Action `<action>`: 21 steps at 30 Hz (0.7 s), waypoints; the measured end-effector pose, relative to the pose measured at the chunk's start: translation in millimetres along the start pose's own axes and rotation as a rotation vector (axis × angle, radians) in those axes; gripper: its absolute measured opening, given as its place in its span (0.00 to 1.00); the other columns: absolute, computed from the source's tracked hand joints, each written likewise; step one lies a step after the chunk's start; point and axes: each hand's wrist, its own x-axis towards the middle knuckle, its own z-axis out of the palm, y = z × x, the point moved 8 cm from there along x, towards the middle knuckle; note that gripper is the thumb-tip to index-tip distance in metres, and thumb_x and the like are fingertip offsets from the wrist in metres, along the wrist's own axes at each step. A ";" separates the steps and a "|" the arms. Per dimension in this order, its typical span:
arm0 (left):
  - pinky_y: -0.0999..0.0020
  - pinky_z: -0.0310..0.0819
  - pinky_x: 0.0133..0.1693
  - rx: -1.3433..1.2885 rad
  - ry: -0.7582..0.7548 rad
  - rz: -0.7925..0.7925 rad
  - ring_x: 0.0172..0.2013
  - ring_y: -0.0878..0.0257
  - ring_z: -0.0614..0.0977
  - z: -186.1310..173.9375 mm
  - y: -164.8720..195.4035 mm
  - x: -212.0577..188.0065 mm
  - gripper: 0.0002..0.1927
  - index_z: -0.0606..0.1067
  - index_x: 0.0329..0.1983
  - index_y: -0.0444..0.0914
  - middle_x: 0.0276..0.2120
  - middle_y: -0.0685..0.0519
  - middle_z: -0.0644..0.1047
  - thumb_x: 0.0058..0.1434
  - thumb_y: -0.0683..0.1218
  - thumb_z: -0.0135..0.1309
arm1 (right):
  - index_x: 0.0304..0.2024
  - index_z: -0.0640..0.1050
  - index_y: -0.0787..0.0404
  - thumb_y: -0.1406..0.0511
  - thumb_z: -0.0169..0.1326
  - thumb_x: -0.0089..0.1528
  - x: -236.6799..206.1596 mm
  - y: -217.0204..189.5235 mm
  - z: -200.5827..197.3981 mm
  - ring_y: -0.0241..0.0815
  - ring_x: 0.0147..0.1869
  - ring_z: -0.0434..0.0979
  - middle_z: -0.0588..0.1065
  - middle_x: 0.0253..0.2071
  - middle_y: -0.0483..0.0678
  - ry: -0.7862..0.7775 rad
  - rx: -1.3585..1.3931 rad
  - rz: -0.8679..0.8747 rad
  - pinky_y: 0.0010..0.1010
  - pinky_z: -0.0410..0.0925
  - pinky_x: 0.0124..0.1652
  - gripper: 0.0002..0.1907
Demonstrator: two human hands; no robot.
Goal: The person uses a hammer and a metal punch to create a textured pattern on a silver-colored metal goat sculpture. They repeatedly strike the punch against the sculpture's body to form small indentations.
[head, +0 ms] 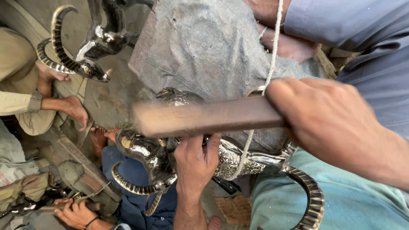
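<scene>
My right hand (332,123) grips a brown wooden stick (204,117), which lies level and is blurred by motion. It sits just above a shiny engraved metal animal figure (238,159) with ribbed curved horns (313,200). My left hand (196,166) comes up from below and is closed around the middle of that figure, right under the stick. Whether it also holds a small tool is hidden. A white cord (270,64) runs down across the figure. The figure rests against a block covered in grey cloth (204,47).
Another person's hand (289,44) in a grey-blue sleeve presses on the cloth at top right. At the left, a person in khaki (17,102) sits by a second horned metal figure (85,51). At bottom left, another pair of hands (76,213) holds a tool.
</scene>
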 end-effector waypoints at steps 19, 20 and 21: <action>0.79 0.78 0.26 -0.420 0.213 -0.178 0.33 0.68 0.86 -41.3 -26.2 -37.9 0.13 0.72 0.51 0.34 0.36 0.47 0.84 0.66 0.41 0.59 | 0.46 0.76 0.62 0.61 0.66 0.52 -61.7 81.7 2.3 0.51 0.41 0.80 0.78 0.37 0.52 0.297 -0.063 0.246 0.42 0.71 0.37 0.22; 0.78 0.79 0.29 -0.486 0.305 -0.195 0.34 0.67 0.85 -50.2 -31.3 -51.4 0.12 0.70 0.51 0.33 0.38 0.47 0.82 0.68 0.40 0.58 | 0.45 0.76 0.62 0.60 0.66 0.53 -69.5 107.3 9.2 0.50 0.40 0.80 0.78 0.37 0.52 0.312 0.018 0.349 0.41 0.71 0.37 0.22; 0.77 0.81 0.33 -0.550 0.398 -0.208 0.36 0.67 0.84 -58.1 -36.2 -66.6 0.12 0.69 0.52 0.33 0.40 0.47 0.81 0.70 0.40 0.57 | 0.45 0.76 0.63 0.60 0.66 0.53 -78.6 134.6 15.8 0.50 0.40 0.80 0.78 0.36 0.52 0.342 0.102 0.455 0.41 0.71 0.37 0.21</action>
